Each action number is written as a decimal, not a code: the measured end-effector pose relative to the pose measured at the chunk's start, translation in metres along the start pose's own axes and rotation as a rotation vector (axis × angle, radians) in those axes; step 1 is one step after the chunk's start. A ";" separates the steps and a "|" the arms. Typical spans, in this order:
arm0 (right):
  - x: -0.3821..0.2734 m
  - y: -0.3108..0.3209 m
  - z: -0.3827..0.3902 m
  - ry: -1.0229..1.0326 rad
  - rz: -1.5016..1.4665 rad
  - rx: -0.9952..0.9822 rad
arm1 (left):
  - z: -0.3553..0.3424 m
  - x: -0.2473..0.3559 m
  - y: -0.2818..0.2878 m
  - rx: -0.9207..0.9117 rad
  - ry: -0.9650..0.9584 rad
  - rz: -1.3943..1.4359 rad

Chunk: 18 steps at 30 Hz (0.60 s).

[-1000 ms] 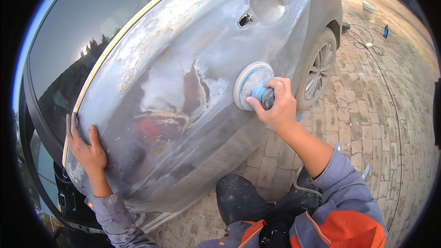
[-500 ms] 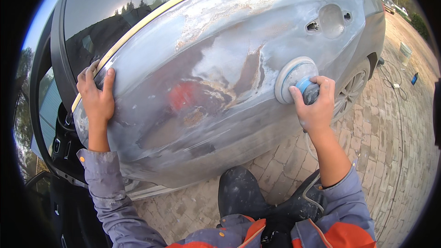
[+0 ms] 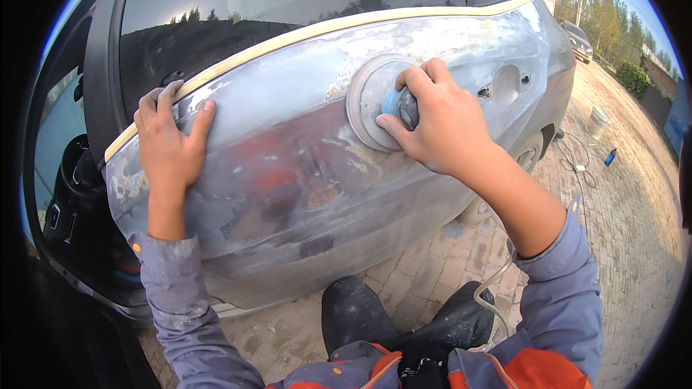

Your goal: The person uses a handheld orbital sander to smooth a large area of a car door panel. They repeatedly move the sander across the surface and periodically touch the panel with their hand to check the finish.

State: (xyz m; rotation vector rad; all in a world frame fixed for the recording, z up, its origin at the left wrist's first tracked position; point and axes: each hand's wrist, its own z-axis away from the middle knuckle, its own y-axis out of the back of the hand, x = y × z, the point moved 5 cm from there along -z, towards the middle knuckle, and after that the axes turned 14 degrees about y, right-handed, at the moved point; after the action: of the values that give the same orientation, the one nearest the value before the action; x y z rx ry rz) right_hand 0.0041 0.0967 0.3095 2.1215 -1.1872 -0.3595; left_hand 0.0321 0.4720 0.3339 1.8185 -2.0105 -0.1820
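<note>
My right hand (image 3: 443, 126) is closed on the blue-and-black grip of a round sander (image 3: 364, 108), whose pale pad lies against the car door (image 3: 259, 209), left of the recessed handle area (image 3: 507, 86). The door is patchy with grey, white, reddish and rusty areas. Pale yellow tape (image 3: 303, 32) runs along its top edge below the dark window. My left hand (image 3: 173, 137) rests at that edge further left, fingers bent over the tape and apart, thumb spread on the panel. The underside of the pad is hidden.
An open car interior (image 3: 68, 194) lies at the left. A hose (image 3: 497, 302) hangs past my legs on brick paving (image 3: 404, 259). At the right stand a bucket (image 3: 598, 119) and blue bottle (image 3: 611, 157) near coiled cord (image 3: 584, 176), with another car (image 3: 578, 39) behind.
The sander in my right hand has moved up and leftward along the door, away from the wheel side. My left hand has crept along the top edge. The view has swung, showing more window and background.
</note>
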 end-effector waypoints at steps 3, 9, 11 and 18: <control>-0.012 0.013 -0.034 0.045 0.043 -0.090 | 0.000 0.001 0.001 0.002 0.004 0.020; -0.042 0.017 -0.087 0.112 0.067 -0.248 | 0.000 0.002 0.002 0.025 0.009 0.043; -0.051 0.013 -0.093 0.159 0.057 -0.285 | 0.000 0.003 0.003 0.023 0.015 0.034; -0.009 0.043 -0.090 -0.071 0.184 -0.366 | -0.001 0.005 -0.001 0.022 0.054 0.029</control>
State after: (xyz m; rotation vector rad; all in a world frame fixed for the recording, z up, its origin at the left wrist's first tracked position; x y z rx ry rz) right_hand 0.0191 0.1268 0.4043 1.6845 -1.2398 -0.5276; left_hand 0.0328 0.4669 0.3359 1.7872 -2.0075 -0.1014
